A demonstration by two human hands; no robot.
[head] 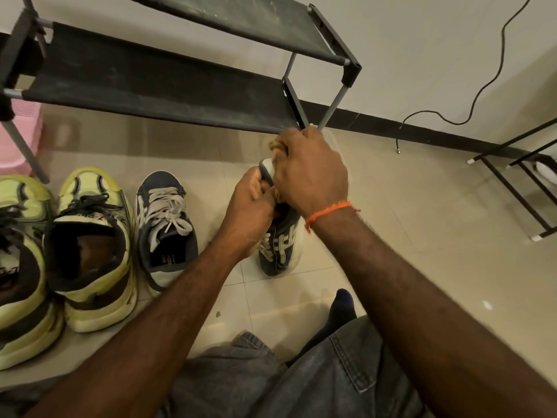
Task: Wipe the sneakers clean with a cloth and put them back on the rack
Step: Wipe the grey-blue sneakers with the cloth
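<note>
You are mid-task: the rack [156, 82] across the upper frame holds no shoes, and three sneakers wait on the floor at lower left. At centre, your left hand [253, 212] grips the navy sneaker [281, 245] with fingers curled around its toe end, while your right hand [310, 170] presses a tan cloth [275, 145] against it, fingers curled round the cloth.

I count two navy canvas sneakers with white laces [165, 227], two pale-yellow chunky trainers [93, 248], and one black fabric-shelved rack [156, 82].
</note>
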